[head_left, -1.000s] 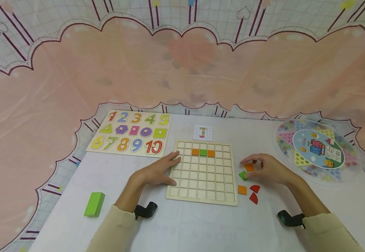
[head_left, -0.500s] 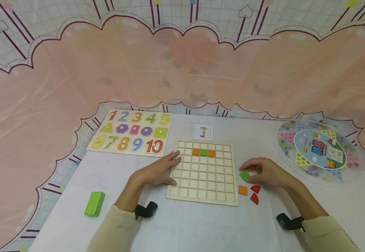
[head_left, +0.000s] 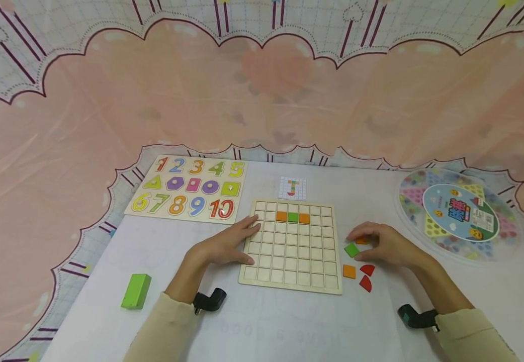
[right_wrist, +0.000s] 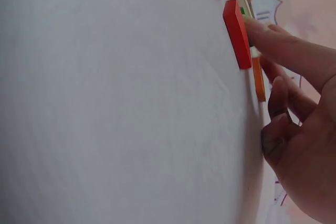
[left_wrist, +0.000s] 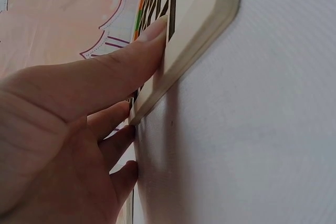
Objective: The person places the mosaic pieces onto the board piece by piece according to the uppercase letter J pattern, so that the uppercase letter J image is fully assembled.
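Observation:
A pale wooden grid board [head_left: 290,277] lies on the table, with an orange, a green and an orange tile in a row near its top. On its left edge my left hand [head_left: 223,245] rests, fingers spread; the left wrist view has the thumb [left_wrist: 118,69] lying over the rim. Right of the board, my right hand [head_left: 390,245] pinches a green square tile [head_left: 351,250] between thumb and index finger. Under that hand an orange tile [head_left: 361,241] is partly hidden. Nearer the front are another orange tile [head_left: 349,271] and two red quarter-round pieces [head_left: 365,283].
Behind the board lies a small gridded picture card [head_left: 300,193]. A number puzzle [head_left: 185,201] is at back left, and a green block [head_left: 136,291] at front left. The round clear game box [head_left: 458,215] stands on the right. A printed cloth hangs behind.
The green tile has turned and shifted slightly right at my right fingertips. My right hand has dropped slightly, covering more of the orange tile behind it. The left hand stays put.

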A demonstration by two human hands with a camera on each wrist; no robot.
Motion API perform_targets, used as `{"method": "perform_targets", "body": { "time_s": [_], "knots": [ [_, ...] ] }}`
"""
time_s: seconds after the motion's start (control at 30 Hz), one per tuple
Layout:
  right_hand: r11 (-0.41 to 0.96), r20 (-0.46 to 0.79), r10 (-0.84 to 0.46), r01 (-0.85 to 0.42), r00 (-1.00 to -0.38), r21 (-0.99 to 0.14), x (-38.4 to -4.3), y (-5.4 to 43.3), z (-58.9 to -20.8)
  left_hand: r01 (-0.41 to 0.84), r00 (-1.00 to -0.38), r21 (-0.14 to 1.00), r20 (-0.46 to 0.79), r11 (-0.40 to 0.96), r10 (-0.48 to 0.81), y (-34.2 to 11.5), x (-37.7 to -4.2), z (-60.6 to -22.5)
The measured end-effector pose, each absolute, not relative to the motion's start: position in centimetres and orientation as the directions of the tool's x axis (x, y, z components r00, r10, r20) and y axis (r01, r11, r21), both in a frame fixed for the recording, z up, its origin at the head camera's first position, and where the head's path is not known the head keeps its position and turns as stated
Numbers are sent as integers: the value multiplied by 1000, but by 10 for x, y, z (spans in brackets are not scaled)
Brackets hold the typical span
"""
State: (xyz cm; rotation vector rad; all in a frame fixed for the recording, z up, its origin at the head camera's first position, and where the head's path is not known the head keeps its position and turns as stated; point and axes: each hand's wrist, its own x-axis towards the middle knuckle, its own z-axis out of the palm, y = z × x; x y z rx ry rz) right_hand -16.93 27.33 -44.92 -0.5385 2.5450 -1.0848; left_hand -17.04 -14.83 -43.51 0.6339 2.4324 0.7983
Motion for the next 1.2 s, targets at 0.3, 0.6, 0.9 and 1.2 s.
{"method": "perform_targets", "body": {
  "time_s": [0.3,0.6,0.9,1.2],
  "knots": [
    [663,-153,-398,-168,-905,-730,-171,281,-448,279,-766,634,-306,721,565,-148,-171,-434],
    [688,-154,-384,-171,-911,-705,-175,279,-450,266,-769,644,-306,717,560,-149,-170,-434],
    [693,-182,-374,-144,-909,-706,-175,278,-447,256,-771,646,-312,719,555,-149,-170,-435],
    [685,-238,-382,-101,-893,-721,-182,282,-441,275,-763,651,-299,707,573,-151,-172,-436]
  ]
}}
